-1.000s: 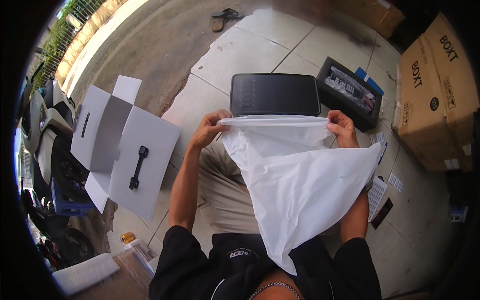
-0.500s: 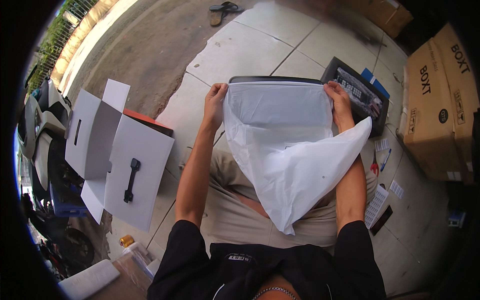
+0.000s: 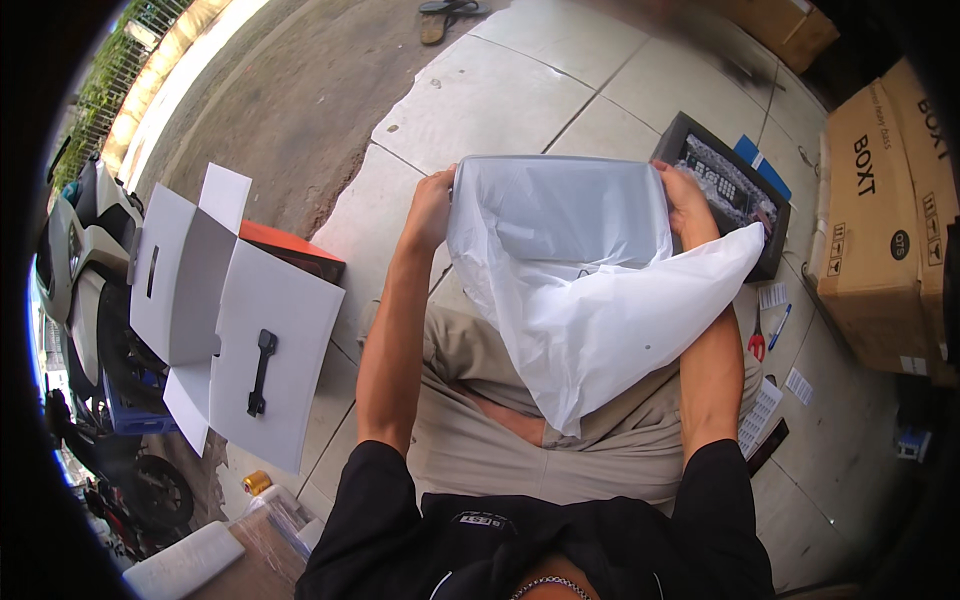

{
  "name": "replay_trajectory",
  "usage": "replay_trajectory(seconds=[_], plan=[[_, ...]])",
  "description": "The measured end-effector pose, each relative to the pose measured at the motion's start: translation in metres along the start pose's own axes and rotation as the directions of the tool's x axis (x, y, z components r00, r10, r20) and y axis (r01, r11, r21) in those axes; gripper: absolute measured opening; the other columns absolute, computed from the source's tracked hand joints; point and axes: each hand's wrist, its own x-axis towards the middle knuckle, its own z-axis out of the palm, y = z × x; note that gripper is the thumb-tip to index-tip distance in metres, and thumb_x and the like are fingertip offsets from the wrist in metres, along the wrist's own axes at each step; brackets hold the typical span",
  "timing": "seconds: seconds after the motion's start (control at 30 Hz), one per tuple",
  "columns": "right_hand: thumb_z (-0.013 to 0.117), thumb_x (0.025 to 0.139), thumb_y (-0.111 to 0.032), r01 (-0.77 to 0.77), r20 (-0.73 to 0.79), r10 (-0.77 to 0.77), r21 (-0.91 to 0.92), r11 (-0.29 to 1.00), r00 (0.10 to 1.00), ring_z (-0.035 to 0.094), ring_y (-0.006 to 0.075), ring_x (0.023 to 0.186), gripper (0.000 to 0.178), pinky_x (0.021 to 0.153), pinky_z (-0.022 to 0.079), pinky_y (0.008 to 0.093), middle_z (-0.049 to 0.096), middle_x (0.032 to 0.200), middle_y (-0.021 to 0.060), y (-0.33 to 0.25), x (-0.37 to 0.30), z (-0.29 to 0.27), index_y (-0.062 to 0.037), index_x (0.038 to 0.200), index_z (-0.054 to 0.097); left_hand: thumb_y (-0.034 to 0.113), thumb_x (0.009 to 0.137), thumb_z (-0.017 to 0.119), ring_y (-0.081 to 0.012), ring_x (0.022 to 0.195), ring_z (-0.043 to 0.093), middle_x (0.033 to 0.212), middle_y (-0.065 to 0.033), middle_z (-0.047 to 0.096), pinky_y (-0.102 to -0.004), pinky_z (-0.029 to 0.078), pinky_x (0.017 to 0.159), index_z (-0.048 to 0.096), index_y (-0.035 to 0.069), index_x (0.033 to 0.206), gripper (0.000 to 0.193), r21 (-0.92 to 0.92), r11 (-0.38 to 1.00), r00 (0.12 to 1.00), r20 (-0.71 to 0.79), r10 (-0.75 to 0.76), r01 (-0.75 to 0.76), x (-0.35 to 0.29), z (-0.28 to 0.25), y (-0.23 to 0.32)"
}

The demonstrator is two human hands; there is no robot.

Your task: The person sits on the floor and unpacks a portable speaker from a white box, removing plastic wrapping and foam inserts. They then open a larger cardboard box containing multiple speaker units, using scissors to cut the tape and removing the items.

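A thin white plastic bag (image 3: 610, 330) lies over my lap, its loose end trailing to a point between my legs. Inside it, showing grey through the film, is a flat rectangular item (image 3: 560, 205) with a dark far edge; its kind I cannot make out. My left hand (image 3: 433, 203) is closed round the far left corner of bag and item. At the far right corner my right hand (image 3: 684, 198) pinches the film, its fingers partly hidden. The slack of the bag drapes over my right forearm.
An opened white carton (image 3: 275, 345) with a black handle stands left, an orange box (image 3: 290, 250) behind it. To the right are a black tray (image 3: 775, 255) with a bubble-wrapped device, red scissors (image 3: 756, 342), a blue pen (image 3: 780, 325), label sheets (image 3: 760, 415) and large brown cartons (image 3: 875, 260).
The bag's film now reaches over the item's far edge, where a dark strip stuck out before. The bag's loose tip has risen a little, away from my body.
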Motion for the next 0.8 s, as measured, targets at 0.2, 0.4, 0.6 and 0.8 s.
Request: replay_trajectory(seconds=[0.2, 0.4, 0.6, 0.8], plan=[[0.061, 0.098, -0.022, -0.108, 0.161, 0.070, 0.244, 0.964, 0.984, 0.068, 0.0214, 0.094, 0.025, 0.083, 0.058, 0.0396, 0.069, 0.109, 0.0121, 0.027, -0.022, -0.021, -0.0069, 0.118, 0.062, 0.014, 0.100, 0.050, -0.0239, 0.077, 0.071, 0.096, -0.0166, 0.071, -0.0384, 0.061, 0.069, 0.066, -0.012, 0.107, 0.031, 0.015, 0.982, 0.979, 0.083, -0.188, 0.187, -0.003, -0.013, -0.008], [0.058, 0.099, -0.018, 0.148, 0.192, -0.163, 0.090, 0.985, 0.968, 0.067, 0.0141, 0.096, 0.031, 0.080, 0.056, 0.0284, 0.068, 0.110, 0.0093, 0.064, 0.006, -0.038, -0.0023, 0.126, 0.057, 0.015, 0.100, 0.053, -0.0195, 0.083, 0.069, 0.099, -0.0130, 0.070, -0.0333, 0.059, 0.072, 0.064, -0.009, 0.111, 0.029, -0.053, 0.990, 0.991, 0.044, -0.129, 0.131, -0.016, -0.009, -0.019], [0.056, 0.100, -0.036, 0.469, 0.198, -0.442, -0.118, 0.875, 0.875, 0.065, 0.0211, 0.106, 0.048, 0.094, 0.051, 0.0318, 0.066, 0.120, 0.0114, 0.107, 0.042, -0.053, -0.0029, 0.133, 0.055, 0.011, 0.097, 0.057, -0.0125, 0.083, 0.062, 0.091, -0.0039, 0.065, -0.0267, 0.052, 0.072, 0.062, -0.001, 0.108, 0.017, 0.119, 0.958, 0.965, -0.008, 0.264, -0.261, 0.003, -0.017, -0.082], [0.056, 0.099, -0.033, 0.447, -0.042, -0.453, -0.107, 0.888, 0.890, 0.065, 0.0206, 0.103, 0.044, 0.092, 0.051, 0.0316, 0.066, 0.117, 0.0107, 0.154, 0.000, -0.052, -0.0023, 0.131, 0.056, 0.016, 0.095, 0.057, -0.0241, 0.098, 0.067, 0.109, -0.0121, 0.069, -0.0366, 0.053, 0.083, 0.063, 0.001, 0.116, 0.026, 0.701, 0.576, 0.826, 0.032, 0.563, -0.420, -0.010, -0.019, -0.097]])
